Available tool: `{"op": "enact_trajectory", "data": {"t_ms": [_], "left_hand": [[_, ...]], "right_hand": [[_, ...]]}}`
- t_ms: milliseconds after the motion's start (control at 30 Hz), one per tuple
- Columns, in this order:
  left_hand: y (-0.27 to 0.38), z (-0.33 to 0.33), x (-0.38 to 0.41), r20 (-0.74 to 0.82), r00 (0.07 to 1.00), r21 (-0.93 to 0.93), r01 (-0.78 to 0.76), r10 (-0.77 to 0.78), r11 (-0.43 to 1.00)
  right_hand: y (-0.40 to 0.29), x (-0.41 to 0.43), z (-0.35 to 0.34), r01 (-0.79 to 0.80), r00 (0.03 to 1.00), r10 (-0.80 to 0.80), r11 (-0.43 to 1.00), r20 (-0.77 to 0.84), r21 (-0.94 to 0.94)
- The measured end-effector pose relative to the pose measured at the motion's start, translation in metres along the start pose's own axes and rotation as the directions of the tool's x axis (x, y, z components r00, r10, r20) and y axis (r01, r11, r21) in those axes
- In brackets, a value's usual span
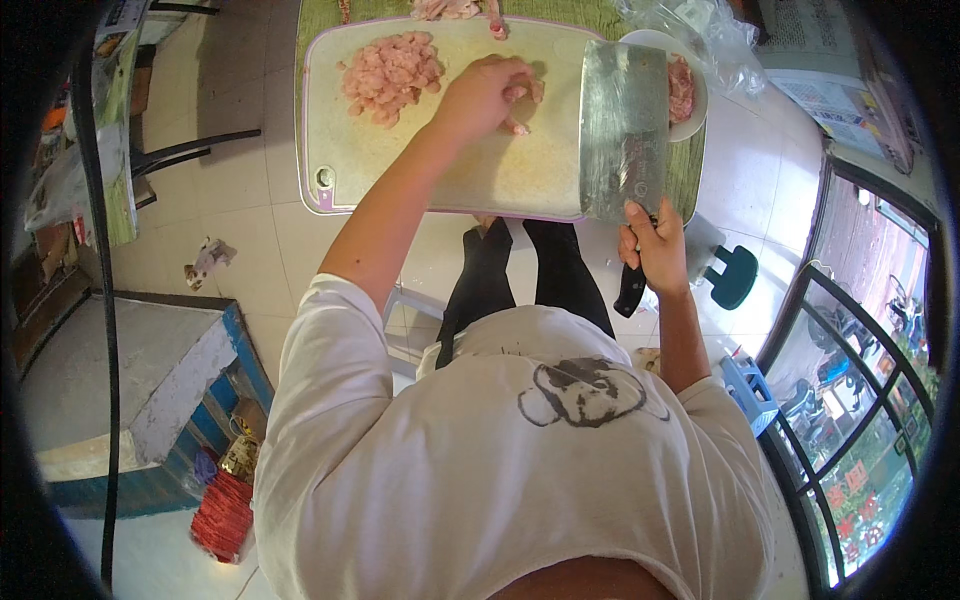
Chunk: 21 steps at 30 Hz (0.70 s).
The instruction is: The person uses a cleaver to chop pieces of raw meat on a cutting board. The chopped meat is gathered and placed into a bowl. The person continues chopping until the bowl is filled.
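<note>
My right hand (656, 244) grips the black handle of a broad cleaver (624, 127), its blade raised over the right end of a pale cutting board (480, 180) with a purple rim. On the board's right half, my left hand (499, 90) has its fingers closed around small pieces of raw meat (536, 91); the fingers partly hide them. A heap of diced raw meat (391, 75) lies at the board's upper left. Beyond the far edge are more raw pieces (444, 7). A white bowl (694, 124) with a chunk of raw meat (681, 90) stands partly behind the blade.
Under the board is a green table surface (686, 161). A clear plastic bag (724, 45) lies beyond the bowl. Below the board's near edge are my legs and a grey stool frame (401, 300). A dark green object (731, 277) stands to the right, near a glazed door.
</note>
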<state>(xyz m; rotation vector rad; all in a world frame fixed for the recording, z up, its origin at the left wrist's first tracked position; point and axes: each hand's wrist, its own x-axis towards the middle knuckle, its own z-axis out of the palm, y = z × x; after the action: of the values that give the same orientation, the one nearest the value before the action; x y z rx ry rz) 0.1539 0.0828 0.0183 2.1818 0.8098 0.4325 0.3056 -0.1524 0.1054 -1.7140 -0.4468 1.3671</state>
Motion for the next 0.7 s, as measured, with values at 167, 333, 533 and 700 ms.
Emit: {"op": "enact_trajectory", "data": {"t_ms": [167, 333, 533, 700], "left_hand": [[0.008, -0.007, 0.021, 0.298, 0.920, 0.366, -0.355, 0.252, 0.860], [0.023, -0.025, 0.022, 0.483, 0.875, 0.298, -0.128, -0.034, 0.946], [0.001, -0.029, -0.003, 0.463, 0.865, 0.236, -0.333, 0.195, 0.913], [0.000, -0.025, -0.007, 0.449, 0.832, 0.215, -0.455, 0.327, 0.864]], "right_hand": [[0.000, -0.003, 0.004, 0.051, 0.999, -0.051, 0.998, 0.009, 0.028], [0.007, -0.007, 0.007, 0.032, 0.999, -0.031, 0.998, -0.013, 0.058], [0.009, -0.009, 0.007, -0.013, 1.000, 0.014, 0.999, -0.012, 0.044], [0.007, -0.010, 0.008, -0.011, 1.000, 0.012, 0.999, -0.009, 0.034]]}}
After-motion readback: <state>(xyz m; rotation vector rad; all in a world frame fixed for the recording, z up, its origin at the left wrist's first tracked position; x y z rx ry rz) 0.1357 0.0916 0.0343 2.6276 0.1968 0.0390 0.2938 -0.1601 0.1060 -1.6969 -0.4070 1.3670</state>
